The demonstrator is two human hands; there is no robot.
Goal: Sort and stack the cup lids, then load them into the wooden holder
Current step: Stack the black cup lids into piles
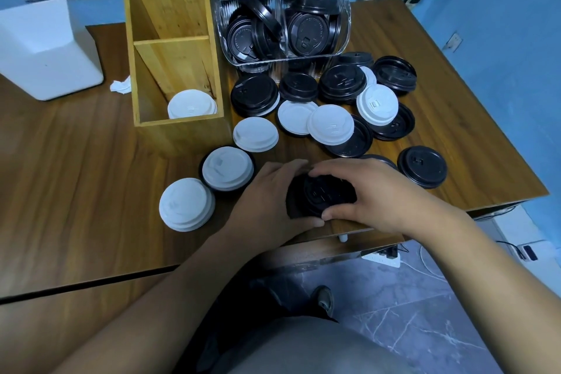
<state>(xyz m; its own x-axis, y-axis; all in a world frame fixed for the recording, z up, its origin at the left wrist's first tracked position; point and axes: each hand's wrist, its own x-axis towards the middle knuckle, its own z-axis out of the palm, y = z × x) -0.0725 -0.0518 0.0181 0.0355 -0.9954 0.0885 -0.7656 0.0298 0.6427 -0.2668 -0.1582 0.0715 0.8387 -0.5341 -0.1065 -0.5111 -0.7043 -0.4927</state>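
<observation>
Black lid stack [321, 196] gripped by left hand [267, 194], right hand [375, 191]; embossing unreadable

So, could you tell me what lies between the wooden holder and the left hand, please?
In the head view: a lone white lid beside the wooden holder, and a white lid on a black one nearer the left hand.

Small indoor workroom: blue walls [501, 24], grey tiled floor [409, 328]. Wooden table [76, 176] carrying takeaway cup lids [331, 124] in bulk, a wooden holder [182, 136] and a clear bin [346, 24]. Power strip [381, 259] below its near edge.
</observation>
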